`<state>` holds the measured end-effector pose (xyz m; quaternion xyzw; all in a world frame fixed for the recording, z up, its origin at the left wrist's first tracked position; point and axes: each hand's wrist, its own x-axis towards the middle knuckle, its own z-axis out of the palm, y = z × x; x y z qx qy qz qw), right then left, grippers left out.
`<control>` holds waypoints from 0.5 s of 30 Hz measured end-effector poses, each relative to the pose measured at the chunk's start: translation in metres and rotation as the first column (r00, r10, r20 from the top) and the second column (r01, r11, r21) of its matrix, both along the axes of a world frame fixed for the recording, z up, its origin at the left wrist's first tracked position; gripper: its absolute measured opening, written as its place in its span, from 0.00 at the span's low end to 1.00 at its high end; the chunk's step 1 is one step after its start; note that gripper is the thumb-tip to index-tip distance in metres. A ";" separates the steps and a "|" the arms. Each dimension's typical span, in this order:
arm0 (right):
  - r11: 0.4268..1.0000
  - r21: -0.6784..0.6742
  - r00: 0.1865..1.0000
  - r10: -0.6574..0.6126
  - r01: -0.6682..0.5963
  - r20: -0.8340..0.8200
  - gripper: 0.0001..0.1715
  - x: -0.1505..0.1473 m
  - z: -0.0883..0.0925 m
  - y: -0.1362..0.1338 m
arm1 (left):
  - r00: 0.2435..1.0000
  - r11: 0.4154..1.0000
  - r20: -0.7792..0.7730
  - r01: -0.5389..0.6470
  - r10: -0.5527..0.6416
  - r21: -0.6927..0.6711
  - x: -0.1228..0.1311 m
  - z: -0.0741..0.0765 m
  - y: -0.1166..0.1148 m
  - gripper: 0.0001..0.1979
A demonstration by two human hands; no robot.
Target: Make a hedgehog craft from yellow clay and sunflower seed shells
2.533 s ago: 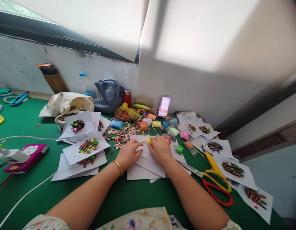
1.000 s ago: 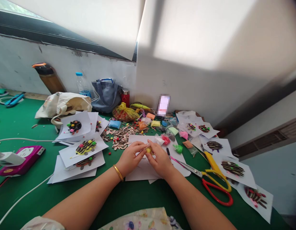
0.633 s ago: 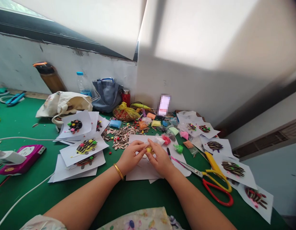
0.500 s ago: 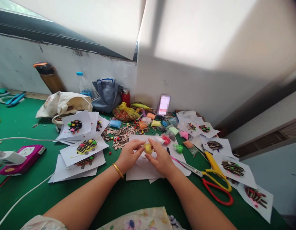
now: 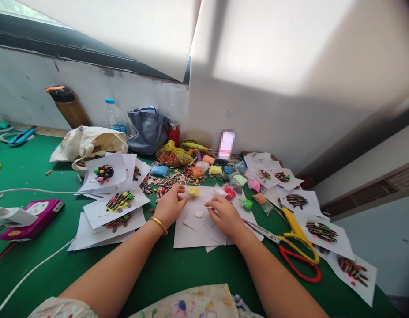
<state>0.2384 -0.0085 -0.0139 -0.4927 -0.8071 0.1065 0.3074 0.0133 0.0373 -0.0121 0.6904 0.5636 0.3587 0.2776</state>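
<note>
My left hand (image 5: pixel 171 205) is at the left edge of a stack of white paper (image 5: pixel 186 236), its fingertips at the clear wrapper of a small packet of yellow clay (image 5: pixel 193 191). The wrapper looks caught at the fingertips, though the grip is partly hidden. Over the right part of the paper hovers my right hand (image 5: pixel 224 216), fingers loosely bent and apart, with nothing visible in them. Between the hands, a small white lump (image 5: pixel 199 214) lies on the top sheet, beside a faint line drawing (image 5: pixel 209 222) partly covered by the right hand.
Large scissors (image 5: pixel 298 251) with red and yellow handles lie right of the paper. Sunflower seeds (image 5: pixel 164 182) and clay packets (image 5: pixel 215 170) spread behind it. Decorated cards (image 5: pixel 116 203) flank both sides. A magenta box (image 5: pixel 32 219) with cables sits left; a phone (image 5: pixel 227 145) stands behind.
My hands have moved apart. The yellow clay packet has gone left and away from me with my left hand, while my right hand has let go and lowered toward the paper, uncovering the white lump.
</note>
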 end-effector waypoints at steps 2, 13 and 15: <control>0.999 -0.029 0.993 0.046 -0.043 0.109 0.12 -0.002 0.002 -0.004 | 0.985 0.994 -0.174 0.003 0.016 0.106 -0.002 0.003 -0.001 0.14; 0.999 -0.053 0.977 0.019 -0.007 0.211 0.14 0.003 0.002 -0.024 | 0.871 0.891 -0.409 0.389 -0.273 0.234 0.013 0.011 -0.023 0.08; 0.998 -0.070 0.978 0.010 0.005 0.206 0.16 0.003 0.000 -0.024 | 0.820 0.876 -0.458 0.456 -0.344 0.158 0.015 0.012 -0.029 0.08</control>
